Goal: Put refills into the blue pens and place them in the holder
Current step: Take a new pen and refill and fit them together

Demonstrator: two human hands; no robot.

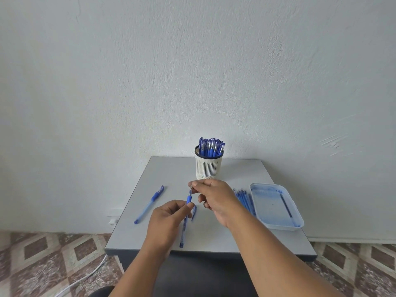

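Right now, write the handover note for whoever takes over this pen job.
Left hand: holds the pen barrel at its blue grip.
Right hand: fingers pinch the barrel's tip end.
Holder, far centre of the table: full of capped pens.
Loose cap lies beside the barrel.
One capped pen lies at left.
Pile of pens left of the tray, one refill inside.
Left: finish this pen, cap it, put it in the holder, then the rest.

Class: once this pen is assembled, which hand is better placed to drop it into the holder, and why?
Right. The right hand pinches the pen at its tip end, just in front of the holder. The left hand grips the barrel nearer the person.
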